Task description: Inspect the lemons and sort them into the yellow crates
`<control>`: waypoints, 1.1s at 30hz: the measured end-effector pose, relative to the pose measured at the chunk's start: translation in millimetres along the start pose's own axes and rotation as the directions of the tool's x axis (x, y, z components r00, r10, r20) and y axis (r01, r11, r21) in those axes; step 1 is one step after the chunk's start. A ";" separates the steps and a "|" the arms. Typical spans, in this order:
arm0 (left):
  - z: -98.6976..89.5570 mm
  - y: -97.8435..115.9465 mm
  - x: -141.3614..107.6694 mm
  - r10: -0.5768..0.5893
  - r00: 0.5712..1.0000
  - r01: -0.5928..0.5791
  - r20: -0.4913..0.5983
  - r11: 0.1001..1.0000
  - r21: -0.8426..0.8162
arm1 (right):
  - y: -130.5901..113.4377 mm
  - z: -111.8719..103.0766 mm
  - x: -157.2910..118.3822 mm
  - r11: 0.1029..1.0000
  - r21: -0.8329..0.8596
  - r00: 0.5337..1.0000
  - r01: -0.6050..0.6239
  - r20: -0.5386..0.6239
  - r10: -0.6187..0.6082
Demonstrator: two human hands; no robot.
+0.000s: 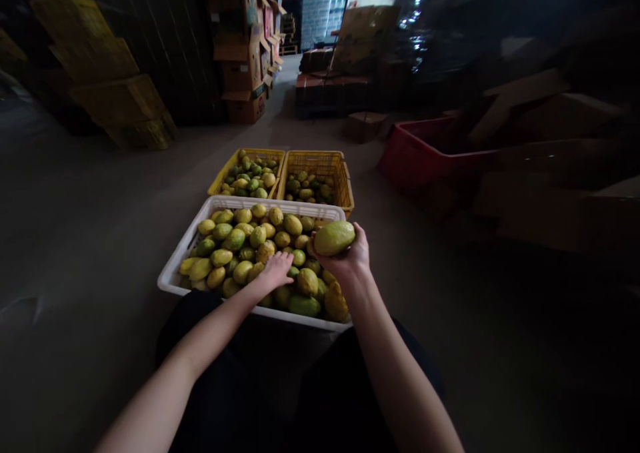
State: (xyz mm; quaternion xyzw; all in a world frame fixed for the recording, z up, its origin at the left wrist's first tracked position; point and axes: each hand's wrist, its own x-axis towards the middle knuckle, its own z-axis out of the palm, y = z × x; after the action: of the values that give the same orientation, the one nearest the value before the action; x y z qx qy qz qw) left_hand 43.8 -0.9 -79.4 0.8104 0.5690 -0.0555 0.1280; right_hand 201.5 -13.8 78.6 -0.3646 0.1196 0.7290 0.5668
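My right hand (pixel 353 259) holds a large, oval yellow-green fruit (pixel 335 238) up over the right side of a white plastic crate (pixel 173 266). Its fingers curl around the fruit from below and behind. My left hand (pixel 276 270) reaches over the middle of the same crate, fingers stretched out above the fruit; whether it touches any is unclear. The crate is filled with yellow and green oval fruits (pixel 234 239), some smooth and some bumpy. I cannot tell their exact kind. A greener, longer fruit (pixel 304 305) lies at the near edge.
Behind the white crate stand two yellow crates: the left one (pixel 215 183) is fuller of fruit than the right one (pixel 345 179). A red tub (pixel 425 159) sits at right. Yellow crates (pixel 120 99) and cardboard boxes (pixel 243 76) are stacked behind on the concrete floor.
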 end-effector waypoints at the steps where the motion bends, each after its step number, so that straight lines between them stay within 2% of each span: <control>1: 1.7 -0.6 -0.7 -0.004 1.000 0.004 0.010 1.000 0.005 | 1.3 0.0 0.6 1.000 0.007 1.000 -0.008 0.003 0.008; 7: 23.6 8.9 4.2 -0.054 0.998 0.055 0.033 0.998 -0.023 | 11.9 -1.0 7.4 1.000 0.002 1.000 -0.006 -0.019 0.006; 10: 24.7 15.6 7.7 -0.067 0.998 0.068 0.009 0.995 -0.079 | 16.3 -0.1 9.6 0.999 -0.042 0.999 0.021 -0.030 -0.022; 14: 10.9 18.5 8.2 -0.077 0.996 0.070 -0.037 0.982 -0.174 | 17.9 2.9 9.6 0.998 -0.066 0.998 -0.010 -0.056 0.006; 16: -3.4 15.0 6.7 -0.085 0.993 0.068 -0.077 0.977 -0.204 | 16.0 4.7 8.9 0.997 -0.069 0.999 -0.027 -0.044 0.024; 18: -22.6 7.6 3.3 -0.095 0.982 0.035 -0.166 0.943 -0.332 | 12.9 6.9 7.9 0.998 -0.063 1.000 -0.019 -0.019 0.018; 19: -33.4 2.7 0.5 -0.105 0.969 -0.012 -0.224 0.885 -0.466 | 11.6 8.3 7.0 0.998 -0.056 1.000 -0.007 -0.013 0.007; 21: -55.4 -7.4 -7.9 -0.139 0.935 -0.158 -0.325 0.659 -0.735 | 10.3 11.7 4.7 0.999 -0.047 1.000 0.019 -0.012 -0.020; 23: -74.7 -15.3 -19.9 -0.173 0.917 -0.266 -0.359 0.404 -0.875 | 12.2 15.8 1.8 0.997 -0.050 0.998 0.054 -0.009 -0.054; 24: -82.5 -17.8 -26.8 -0.190 0.919 -0.283 -0.345 0.288 -0.915 | 14.5 17.9 0.5 0.996 -0.064 0.998 0.062 0.010 -0.062; 27: -98.5 -19.8 -45.8 -0.192 0.951 -0.266 -0.244 -0.099 -0.959 | 25.8 23.0 -0.9 0.992 -0.117 0.992 0.054 0.118 -0.040; 29: -104.9 -19.9 -53.9 -0.175 0.973 -0.200 -0.147 -0.337 -0.920 | 35.2 24.9 0.8 0.986 -0.165 0.982 0.024 0.188 0.008; 31: -109.3 -22.2 -57.3 -0.181 0.983 -0.114 -0.027 -0.491 -0.864 | 44.3 25.4 4.0 0.972 -0.233 0.972 0.022 0.233 0.034; 33: -112.1 -27.2 -57.3 -0.202 0.977 -0.071 0.064 -0.596 -0.800 | 52.4 24.8 8.0 0.952 -0.304 0.961 0.046 0.272 0.040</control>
State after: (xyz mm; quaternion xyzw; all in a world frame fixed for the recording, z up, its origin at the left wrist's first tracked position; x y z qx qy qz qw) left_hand -7.7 -14.0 38.0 0.2071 0.3713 0.5345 0.7304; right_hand 143.1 -10.5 78.3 -0.3437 -0.0757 0.7813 0.5154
